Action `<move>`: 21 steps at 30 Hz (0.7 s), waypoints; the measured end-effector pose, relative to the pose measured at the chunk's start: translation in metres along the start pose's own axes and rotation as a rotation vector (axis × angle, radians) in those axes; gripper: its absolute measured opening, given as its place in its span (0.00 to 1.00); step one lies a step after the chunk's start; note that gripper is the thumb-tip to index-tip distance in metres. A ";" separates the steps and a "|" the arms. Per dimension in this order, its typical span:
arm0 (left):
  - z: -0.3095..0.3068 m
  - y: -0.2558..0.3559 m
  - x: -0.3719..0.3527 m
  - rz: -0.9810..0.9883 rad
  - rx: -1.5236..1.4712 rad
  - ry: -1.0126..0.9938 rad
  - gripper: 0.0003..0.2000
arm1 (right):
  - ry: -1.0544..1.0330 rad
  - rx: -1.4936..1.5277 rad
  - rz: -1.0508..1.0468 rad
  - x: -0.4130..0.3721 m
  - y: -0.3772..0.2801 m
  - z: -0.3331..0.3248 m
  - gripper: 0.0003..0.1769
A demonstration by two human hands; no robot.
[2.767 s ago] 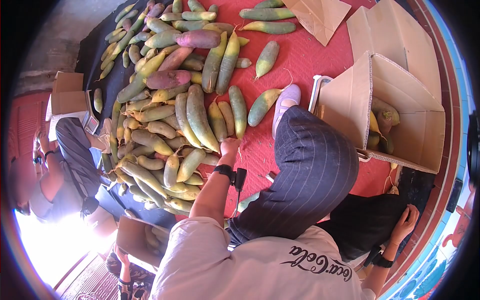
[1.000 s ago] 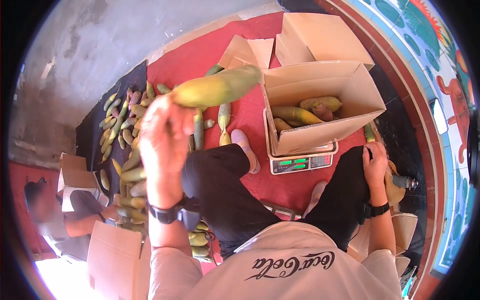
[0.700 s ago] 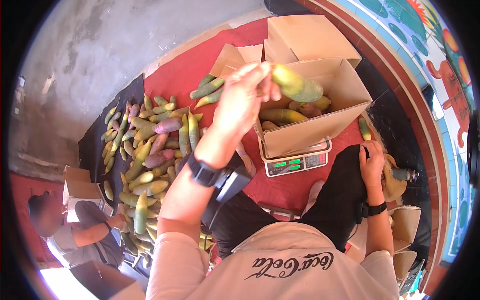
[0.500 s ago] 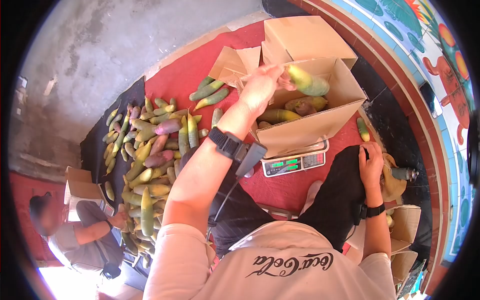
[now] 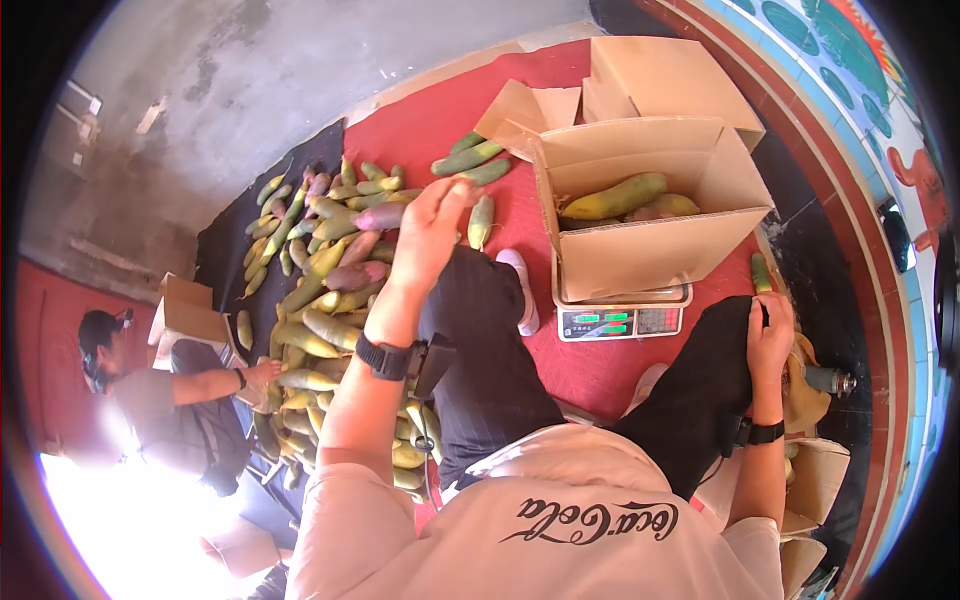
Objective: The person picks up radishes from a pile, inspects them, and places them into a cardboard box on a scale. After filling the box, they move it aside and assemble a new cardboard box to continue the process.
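Note:
My left hand [image 5: 432, 225] is raised beside the cardboard box, over the near edge of the radish pile [image 5: 335, 265]. It holds nothing, and its fingers are loosely extended. My right hand [image 5: 770, 335] rests on my right knee, with a gap between thumb and fingers and nothing in it. The open cardboard box [image 5: 660, 255] stands on a digital scale [image 5: 620, 322] with lit green displays. Inside it lie a long yellow-green radish [image 5: 615, 197] and at least one more radish [image 5: 665, 207]; the box wall hides the rest.
Behind the box sits another cardboard box [image 5: 670, 85]. A few green radishes [image 5: 470, 160] lie on the red mat [image 5: 400, 110]. At left a co-worker [image 5: 170, 390] reaches into the pile. More boxes [image 5: 815, 485] stand at lower right, near a bottle-like object [image 5: 828, 380].
My left hand has let go of the green radish it held over the box and moved left, towards the pile. My right hand stays on my knee. The view has shifted slightly.

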State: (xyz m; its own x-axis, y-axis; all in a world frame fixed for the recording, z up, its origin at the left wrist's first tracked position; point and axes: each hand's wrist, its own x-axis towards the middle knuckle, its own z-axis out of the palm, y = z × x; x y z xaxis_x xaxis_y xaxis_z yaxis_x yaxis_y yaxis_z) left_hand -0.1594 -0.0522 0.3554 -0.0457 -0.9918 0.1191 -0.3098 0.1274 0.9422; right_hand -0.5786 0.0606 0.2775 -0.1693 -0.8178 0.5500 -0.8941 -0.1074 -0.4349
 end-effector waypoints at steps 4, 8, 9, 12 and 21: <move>-0.035 -0.005 -0.042 -0.052 -0.025 0.219 0.18 | 0.002 -0.027 -0.035 -0.001 -0.001 -0.001 0.04; -0.058 -0.020 -0.068 -0.039 -0.110 0.309 0.19 | 0.002 -0.052 -0.031 -0.001 -0.001 -0.002 0.04; -0.061 -0.024 -0.071 -0.039 -0.118 0.327 0.19 | 0.007 -0.069 -0.041 0.000 0.000 -0.001 0.04; -0.063 -0.041 -0.074 -0.041 -0.117 0.347 0.19 | 0.001 -0.094 -0.025 -0.003 0.001 -0.002 0.04; -0.033 -0.043 -0.066 0.081 -0.013 0.319 0.14 | 0.030 -0.085 -0.057 -0.005 -0.004 -0.002 0.03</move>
State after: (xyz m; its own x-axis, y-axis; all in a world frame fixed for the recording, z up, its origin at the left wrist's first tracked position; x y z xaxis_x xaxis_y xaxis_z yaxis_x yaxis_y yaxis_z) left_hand -0.1114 0.0071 0.3174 0.2306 -0.9306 0.2842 -0.3048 0.2083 0.9294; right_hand -0.5754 0.0660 0.2779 -0.1279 -0.7945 0.5937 -0.9343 -0.1044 -0.3410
